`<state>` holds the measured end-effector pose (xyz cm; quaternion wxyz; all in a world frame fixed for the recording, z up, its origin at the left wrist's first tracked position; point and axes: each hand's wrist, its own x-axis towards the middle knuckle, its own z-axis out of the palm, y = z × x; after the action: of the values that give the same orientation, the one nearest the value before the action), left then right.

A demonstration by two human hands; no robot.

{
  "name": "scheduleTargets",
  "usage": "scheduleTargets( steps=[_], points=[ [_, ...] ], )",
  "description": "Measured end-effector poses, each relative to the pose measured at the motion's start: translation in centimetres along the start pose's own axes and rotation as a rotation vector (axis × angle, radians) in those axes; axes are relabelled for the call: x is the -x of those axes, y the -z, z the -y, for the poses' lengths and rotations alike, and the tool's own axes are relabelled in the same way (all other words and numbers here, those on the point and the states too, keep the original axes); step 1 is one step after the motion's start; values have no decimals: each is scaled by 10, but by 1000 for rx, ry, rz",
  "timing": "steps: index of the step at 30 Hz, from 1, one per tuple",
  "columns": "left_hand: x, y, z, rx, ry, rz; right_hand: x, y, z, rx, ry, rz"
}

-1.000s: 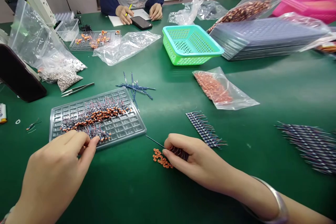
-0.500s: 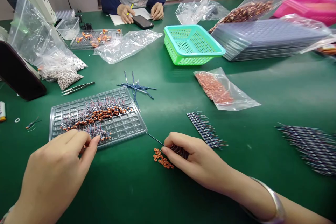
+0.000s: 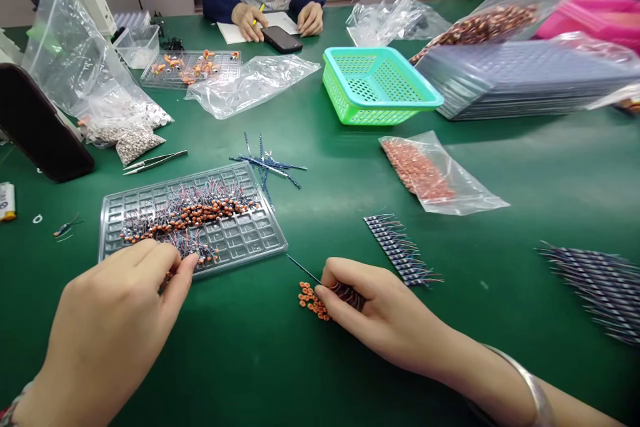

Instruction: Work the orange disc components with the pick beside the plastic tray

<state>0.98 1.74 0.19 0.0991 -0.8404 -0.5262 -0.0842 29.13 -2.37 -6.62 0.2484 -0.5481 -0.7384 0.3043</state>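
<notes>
My left hand [image 3: 123,300] is closed in a pinch at the near edge of a clear plastic tray [image 3: 265,237]. Whatever its fingertips hold, if anything, is hidden. Heaped in the tray are small wired parts with orange ends [image 3: 200,213]. My right hand [image 3: 373,303] is wrapped round a thin dark strip of small wired boards [image 3: 305,270]; one end sticks out toward the tray, and dark reddish wires curl under the fingers. Loose orange rings [image 3: 313,300] lie on the table beside that hand, partly covered by it.
Wired board strips [image 3: 400,250] and a larger pile [image 3: 595,290] lie to the right. Beyond are dark strip scraps [image 3: 267,163], tweezers [image 3: 155,162], a bag of orange parts [image 3: 420,170], a green basket [image 3: 383,110] and stacked trays [image 3: 520,80]. A person's hands [image 3: 310,19] rest across the table.
The whole view has shifted slightly, so the table items appear a little further right. Both hands keep nearly the same pose; my left hand stays pinched at the tray's near edge.
</notes>
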Motion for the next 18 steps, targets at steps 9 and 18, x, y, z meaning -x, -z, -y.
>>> scheduleTargets(
  steps=[9, 18],
  points=[
    [0, 1, -1, 4, -7, -9, -3, -1, -1, 11, -7, -17],
    [0, 0, 1, 10, -17, -25, -2, 0, -1, -2, -12, -6]
  ],
)
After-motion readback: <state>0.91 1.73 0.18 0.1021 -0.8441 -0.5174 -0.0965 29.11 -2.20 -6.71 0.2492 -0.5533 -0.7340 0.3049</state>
